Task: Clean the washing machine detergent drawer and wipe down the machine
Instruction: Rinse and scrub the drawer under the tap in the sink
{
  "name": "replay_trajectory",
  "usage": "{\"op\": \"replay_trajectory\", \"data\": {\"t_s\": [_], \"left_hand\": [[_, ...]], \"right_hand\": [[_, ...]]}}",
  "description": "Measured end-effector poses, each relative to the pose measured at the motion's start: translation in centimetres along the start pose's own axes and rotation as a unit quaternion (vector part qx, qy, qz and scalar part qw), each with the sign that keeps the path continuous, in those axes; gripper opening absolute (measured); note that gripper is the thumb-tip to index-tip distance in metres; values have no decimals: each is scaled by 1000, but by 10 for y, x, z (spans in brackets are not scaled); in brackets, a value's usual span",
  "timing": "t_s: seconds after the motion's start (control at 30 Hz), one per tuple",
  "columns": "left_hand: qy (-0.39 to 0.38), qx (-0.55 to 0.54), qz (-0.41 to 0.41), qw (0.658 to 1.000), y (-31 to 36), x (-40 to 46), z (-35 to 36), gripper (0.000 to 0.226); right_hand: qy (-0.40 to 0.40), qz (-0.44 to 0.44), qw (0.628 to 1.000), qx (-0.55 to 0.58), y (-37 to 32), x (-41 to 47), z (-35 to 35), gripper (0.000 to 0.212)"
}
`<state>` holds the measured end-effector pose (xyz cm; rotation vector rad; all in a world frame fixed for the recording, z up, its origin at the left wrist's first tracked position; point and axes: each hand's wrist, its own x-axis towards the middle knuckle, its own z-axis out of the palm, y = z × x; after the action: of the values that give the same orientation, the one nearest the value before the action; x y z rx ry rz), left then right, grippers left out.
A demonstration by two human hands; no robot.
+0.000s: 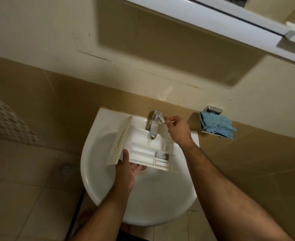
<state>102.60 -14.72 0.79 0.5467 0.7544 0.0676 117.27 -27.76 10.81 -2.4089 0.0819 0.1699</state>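
Note:
A white detergent drawer (143, 148) with several compartments lies across the white sink (143, 197), its front panel to the left. My left hand (126, 171) grips the drawer from below at its near left corner. Water runs from the chrome tap (154, 126) into the drawer. My right hand (179, 129) is at the tap's lever, fingers pinched around a thin pale stick beside the lever tip; what the stick is I cannot tell.
A blue cloth (216, 126) hangs on a metal wall holder (212, 109) right of the sink. A white cabinet (212, 23) juts out overhead. A perforated white basket (6, 119) is at the left, a floor drain (66, 169) below it.

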Motion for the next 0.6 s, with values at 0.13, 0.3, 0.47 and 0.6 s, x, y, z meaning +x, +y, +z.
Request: {"op": "replay_trajectory", "data": {"t_s": [0.13,0.3,0.47,0.6], "left_hand": [[26,1,3,1000,0,1,0,55],[34,2,2,999,3,0,3,54],[47,-6,1,999,7,-7,6,56],[52,4,12,999,9,-14,10,53]], "right_hand": [[-87,-47,988,-121,-22,7,4,42],[-117,-62,955,-266,-41,10,11,30],[-110,-43,974,-191,-36,8,19,37],[-118,-30,983,-141,-34,7,18,34]]}}
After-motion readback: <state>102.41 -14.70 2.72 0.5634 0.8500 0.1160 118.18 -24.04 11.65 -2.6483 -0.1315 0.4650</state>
